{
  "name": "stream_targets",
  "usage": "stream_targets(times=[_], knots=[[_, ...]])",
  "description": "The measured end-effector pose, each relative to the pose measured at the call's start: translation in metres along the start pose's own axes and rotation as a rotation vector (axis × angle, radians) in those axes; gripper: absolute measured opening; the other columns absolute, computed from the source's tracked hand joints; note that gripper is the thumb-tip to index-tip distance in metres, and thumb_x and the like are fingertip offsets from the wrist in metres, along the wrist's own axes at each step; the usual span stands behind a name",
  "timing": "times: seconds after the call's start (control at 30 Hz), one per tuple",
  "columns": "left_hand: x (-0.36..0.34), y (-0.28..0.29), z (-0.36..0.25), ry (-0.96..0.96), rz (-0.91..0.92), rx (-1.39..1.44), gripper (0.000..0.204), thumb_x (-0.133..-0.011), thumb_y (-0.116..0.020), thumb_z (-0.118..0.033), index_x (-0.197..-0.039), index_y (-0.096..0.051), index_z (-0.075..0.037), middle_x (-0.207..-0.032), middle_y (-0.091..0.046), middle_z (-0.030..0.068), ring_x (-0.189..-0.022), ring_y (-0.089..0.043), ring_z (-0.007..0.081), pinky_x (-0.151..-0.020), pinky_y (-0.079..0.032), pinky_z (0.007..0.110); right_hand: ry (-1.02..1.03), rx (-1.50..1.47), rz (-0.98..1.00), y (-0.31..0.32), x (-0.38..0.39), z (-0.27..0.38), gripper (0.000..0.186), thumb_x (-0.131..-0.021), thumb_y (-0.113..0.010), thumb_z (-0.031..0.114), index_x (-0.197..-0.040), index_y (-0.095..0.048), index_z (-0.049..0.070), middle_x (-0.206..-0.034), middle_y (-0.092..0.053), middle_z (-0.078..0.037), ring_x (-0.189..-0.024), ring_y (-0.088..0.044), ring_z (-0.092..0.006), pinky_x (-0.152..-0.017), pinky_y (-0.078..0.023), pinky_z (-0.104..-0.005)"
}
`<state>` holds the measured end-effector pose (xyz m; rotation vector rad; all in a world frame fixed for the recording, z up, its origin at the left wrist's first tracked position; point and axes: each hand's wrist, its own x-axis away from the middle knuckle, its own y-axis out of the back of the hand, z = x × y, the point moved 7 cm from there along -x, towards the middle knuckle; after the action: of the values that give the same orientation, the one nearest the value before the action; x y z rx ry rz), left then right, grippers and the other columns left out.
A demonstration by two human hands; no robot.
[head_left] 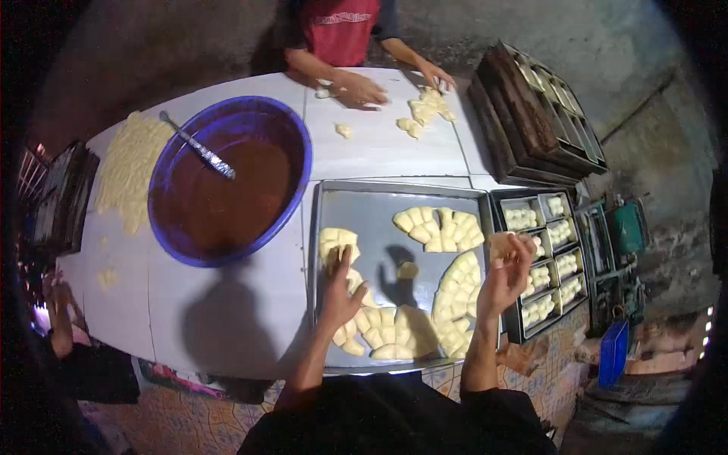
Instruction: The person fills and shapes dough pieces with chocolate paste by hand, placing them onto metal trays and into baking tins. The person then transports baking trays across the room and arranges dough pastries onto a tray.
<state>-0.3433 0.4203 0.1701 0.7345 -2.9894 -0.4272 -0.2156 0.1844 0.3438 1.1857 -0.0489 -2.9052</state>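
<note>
In front of me lies a large grey metal tray (356, 201). Pale cut dough pieces sit in it in curved clusters, among them a fan-shaped dough cluster (444, 227) at the far right and a dough arc (458, 292) down the right side. A single dough piece (408, 270) lies apart in the middle. My left hand (343, 294) rests at the tray's left side, fingers stretched over the dough there. Raised over the right rim, my right hand (509, 277) has its fingers bent together at a small brownish, flat-looking thing that I cannot make out.
A blue basin (305, 163) of brown contents, with a long-handled tool (201, 148) in it, stands left. Dough strips (133, 163) lie beyond it. Divided pans (523, 288) with dough and stacked pans (523, 121) are right. Across the table, a person (341, 38) handles dough.
</note>
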Motion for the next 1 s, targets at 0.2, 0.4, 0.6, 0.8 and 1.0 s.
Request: stream_targets(times=[0.2,0.4,0.6,0.8,1.0], knots=[[0.009,0.014,-0.024,-0.157,0.049,-0.287,0.063,-0.079,-0.048,0.008,-0.139,-0.038,-0.005,-0.136,-0.045,0.0215,-0.133,-0.034,0.0372,-0.111,-0.026,0.045,-0.576,0.264,0.775,-0.062,0.141,-0.104,0.032,-0.076,-0.063,0.005,-0.107,-0.062,-0.001,-0.111,-0.062,-0.022,-0.110,-0.056,-0.0378,-0.092,-0.046,-0.0408],[0.006,0.006,-0.009,-0.280,0.178,-0.813,0.058,-0.071,-0.059,0.001,-0.128,-0.052,-0.005,-0.142,-0.041,0.0147,-0.137,-0.031,0.0318,-0.111,-0.025,0.046,-0.415,0.407,0.951,-0.141,0.185,-0.069,0.031,-0.074,-0.068,0.008,-0.102,-0.057,0.000,-0.100,-0.063,-0.020,-0.089,-0.062,-0.0329,-0.079,-0.049,-0.0362],[0.012,0.012,0.024,-0.400,0.019,-0.840,0.023,-0.074,-0.059,-0.003,-0.096,-0.064,-0.006,-0.132,-0.052,0.0161,-0.130,-0.042,0.0305,-0.109,-0.030,0.043,-0.635,-0.301,0.710,-0.078,0.118,-0.004,0.022,-0.066,-0.070,0.002,-0.082,-0.056,0.001,-0.081,-0.056,-0.007,-0.078,-0.056,-0.0193,-0.074,-0.046,-0.0298],[0.055,0.028,-0.034,-0.247,-0.189,-0.183,0.018,-0.079,-0.063,-0.002,-0.097,-0.062,-0.004,-0.095,-0.065,0.0140,-0.092,-0.061,0.0340,-0.082,-0.048,0.039,-0.480,-0.874,0.939,-0.050,0.060,-0.003,0.042,-0.081,-0.067,0.037,-0.098,-0.068,-0.002,-0.116,-0.053,-0.019,-0.095,-0.056,-0.0294,-0.076,-0.049,-0.0395],[0.108,0.022,-0.051,-0.105,-0.155,-0.176,0.041,-0.073,-0.072,-0.022,-0.108,-0.059,-0.005,-0.098,-0.063,0.0193,-0.096,-0.059,0.0340,-0.085,-0.045,0.044,-0.520,0.059,0.884,-0.135,0.134,-0.112,0.030,-0.080,-0.069,0.020,-0.104,-0.068,0.002,-0.098,-0.068,-0.014,-0.094,-0.063,-0.0258,-0.073,-0.050,-0.0352]])
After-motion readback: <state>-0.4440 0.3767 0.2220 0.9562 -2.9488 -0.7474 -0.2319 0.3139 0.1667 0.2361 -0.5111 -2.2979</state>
